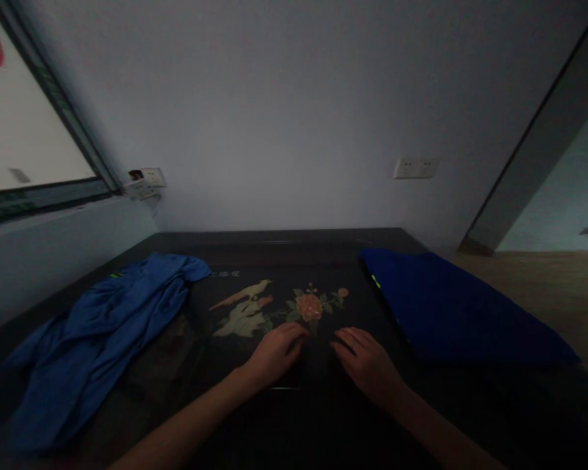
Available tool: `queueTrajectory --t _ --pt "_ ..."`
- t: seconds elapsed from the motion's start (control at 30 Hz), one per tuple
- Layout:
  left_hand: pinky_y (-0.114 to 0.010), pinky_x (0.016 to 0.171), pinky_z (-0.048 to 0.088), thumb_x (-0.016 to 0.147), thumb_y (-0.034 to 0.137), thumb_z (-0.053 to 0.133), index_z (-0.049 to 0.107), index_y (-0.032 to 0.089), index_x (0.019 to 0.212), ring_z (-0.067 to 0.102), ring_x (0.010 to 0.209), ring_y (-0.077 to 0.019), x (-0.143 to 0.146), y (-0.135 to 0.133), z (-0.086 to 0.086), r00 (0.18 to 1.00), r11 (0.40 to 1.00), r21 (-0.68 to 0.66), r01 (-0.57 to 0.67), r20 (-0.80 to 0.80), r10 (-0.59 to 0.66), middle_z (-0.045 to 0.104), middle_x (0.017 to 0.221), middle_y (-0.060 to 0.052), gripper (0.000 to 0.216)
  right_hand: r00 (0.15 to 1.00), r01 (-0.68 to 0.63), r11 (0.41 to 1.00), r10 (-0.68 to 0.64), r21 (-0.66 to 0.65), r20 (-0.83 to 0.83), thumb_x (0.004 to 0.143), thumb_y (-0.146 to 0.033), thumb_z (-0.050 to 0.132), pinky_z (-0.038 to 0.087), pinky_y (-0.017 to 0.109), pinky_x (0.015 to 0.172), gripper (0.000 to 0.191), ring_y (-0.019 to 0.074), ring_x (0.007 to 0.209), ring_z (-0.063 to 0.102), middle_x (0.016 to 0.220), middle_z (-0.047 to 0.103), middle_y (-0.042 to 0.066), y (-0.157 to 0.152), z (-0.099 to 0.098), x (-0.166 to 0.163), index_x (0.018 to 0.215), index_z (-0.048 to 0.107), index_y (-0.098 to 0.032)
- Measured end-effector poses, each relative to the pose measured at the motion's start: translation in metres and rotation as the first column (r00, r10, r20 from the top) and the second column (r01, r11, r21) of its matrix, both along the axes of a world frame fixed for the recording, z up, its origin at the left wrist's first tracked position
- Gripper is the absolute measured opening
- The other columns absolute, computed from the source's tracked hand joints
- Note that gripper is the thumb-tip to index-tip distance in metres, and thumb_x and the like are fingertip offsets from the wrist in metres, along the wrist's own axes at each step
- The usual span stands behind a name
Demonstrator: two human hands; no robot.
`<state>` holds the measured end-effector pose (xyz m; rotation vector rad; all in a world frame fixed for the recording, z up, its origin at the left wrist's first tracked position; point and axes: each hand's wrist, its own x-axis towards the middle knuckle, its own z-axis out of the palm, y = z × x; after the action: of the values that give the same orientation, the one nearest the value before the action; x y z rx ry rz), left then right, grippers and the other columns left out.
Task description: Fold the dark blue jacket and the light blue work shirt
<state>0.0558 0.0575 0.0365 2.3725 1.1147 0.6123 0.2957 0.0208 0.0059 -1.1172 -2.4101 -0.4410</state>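
My left hand (280, 352) is over the dark table (294, 431), just below a painted flower, with its fingers loosely curved and nothing in it. Across a small gap, my right hand (365, 359) mirrors it, also empty with fingers slightly bent and apart. To the left lies a crumpled blue garment (112, 320) with a small yellow-green mark. On the right a darker blue cloth (460, 307), flat and apparently folded, extends to the table's right edge. Neither hand touches the cloths.
A painted bird and flowers (308, 305) decorate the tabletop. Behind it rises a pale wall (284, 130) with a double socket (416, 168) on the right and another socket (153, 176) on the left. A window frame (73, 124) borders the upper left. Floor (534, 281) shows at right.
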Motion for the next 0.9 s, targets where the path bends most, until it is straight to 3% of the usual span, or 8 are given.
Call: queueTrajectory --t 0.23,0.37,0.43,0.53,0.63,0.73,0.8,0.9 --pt "-0.025 0.088 0.048 0.083 0.007 0.041 0.064 0.023 0.102 0.061 0.096 -0.0144 -0.093 -0.031 -0.008 0.988 0.988 -0.005 -0.153 -0.037 0.152 0.067 0.102 -0.003 0.034 0.987 -0.116 0.993 0.117 0.021 -0.106 0.086 -0.016 0.047 0.057 0.042 0.075 0.03 0.0248 0.089 0.068 0.1 0.072 0.008 0.003 -0.024 0.003 0.105 0.068 -0.026" --pt "-0.027 0.09 0.047 0.083 0.009 0.042 0.065 0.024 0.104 0.061 0.099 -0.0157 -0.137 -0.028 -0.003 0.964 0.963 0.039 -0.265 -0.018 0.266 0.067 0.104 -0.003 0.034 0.948 -0.291 0.954 0.297 0.065 -0.115 0.081 -0.021 0.054 0.06 0.038 0.064 0.042 0.0248 0.079 0.071 0.095 0.074 0.004 0.009 -0.023 0.001 0.12 0.061 -0.035" --pt "-0.028 0.091 0.047 0.085 0.013 0.042 0.065 0.025 0.104 0.061 0.099 -0.0167 -0.167 -0.022 0.003 0.925 0.919 0.102 -0.38 0.028 0.379 0.067 0.104 -0.003 0.032 0.92 -0.365 0.929 0.369 0.052 -0.131 0.08 -0.022 0.055 0.06 0.036 0.06 0.048 0.0242 0.077 0.071 0.094 0.074 0.002 0.014 -0.019 -0.015 0.125 0.056 -0.039" --pt "-0.032 0.093 0.047 0.089 0.02 0.04 0.064 0.025 0.104 0.061 0.1 -0.0187 -0.221 -0.013 0.012 0.794 0.765 0.212 -0.608 0.136 0.593 0.067 0.105 -0.004 0.029 0.881 -0.434 0.901 0.427 0.011 -0.202 0.083 -0.021 0.054 0.06 0.034 0.064 0.042 0.0221 0.079 0.071 0.094 0.074 0.001 0.025 -0.009 -0.059 0.12 0.059 -0.038" --pt "-0.035 0.098 0.045 0.087 0.021 0.041 0.064 0.023 0.105 0.059 0.105 -0.0208 -0.277 -0.007 0.014 0.584 0.504 0.32 -0.802 0.246 0.773 0.066 0.107 -0.005 0.029 0.848 -0.475 0.875 0.427 -0.094 -0.316 0.088 -0.018 0.047 0.058 0.033 0.072 0.029 0.0203 0.083 0.069 0.092 0.072 0.003 0.049 0.003 -0.125 0.106 0.066 -0.03" --pt "-0.037 0.102 0.041 0.084 0.019 0.043 0.063 0.024 0.11 0.054 0.114 -0.0227 -0.319 -0.008 0.005 0.372 0.266 0.37 -0.89 0.252 0.893 0.062 0.116 -0.005 0.032 0.815 -0.525 0.818 0.404 -0.235 -0.416 0.091 -0.019 0.043 0.054 0.035 0.079 0.026 0.0204 0.09 0.066 0.094 0.07 0.004 0.082 0.01 -0.203 0.102 0.065 -0.026" --pt "-0.038 0.106 0.038 0.085 0.019 0.044 0.062 0.025 0.115 0.051 0.12 -0.023 -0.336 -0.011 -0.004 0.288 0.193 0.381 -0.904 0.21 0.934 0.058 0.126 -0.005 0.035 0.788 -0.546 0.793 0.378 -0.269 -0.487 0.09 -0.018 0.044 0.052 0.038 0.085 0.024 0.0214 0.095 0.064 0.098 0.069 0.005 0.104 0.009 -0.257 0.101 0.065 -0.024" --pt "-0.043 0.11 0.031 0.088 0.026 0.046 0.054 0.025 0.128 0.04 0.131 -0.0255 -0.347 -0.011 -0.018 0.201 0.135 0.395 -0.909 0.131 0.971 0.047 0.141 -0.006 0.041 0.776 -0.528 0.787 0.294 -0.318 -0.559 0.086 -0.012 0.042 0.051 0.037 0.086 0.03 0.0211 0.096 0.062 0.101 0.067 0.007 0.127 0.002 -0.329 0.107 0.063 -0.021"
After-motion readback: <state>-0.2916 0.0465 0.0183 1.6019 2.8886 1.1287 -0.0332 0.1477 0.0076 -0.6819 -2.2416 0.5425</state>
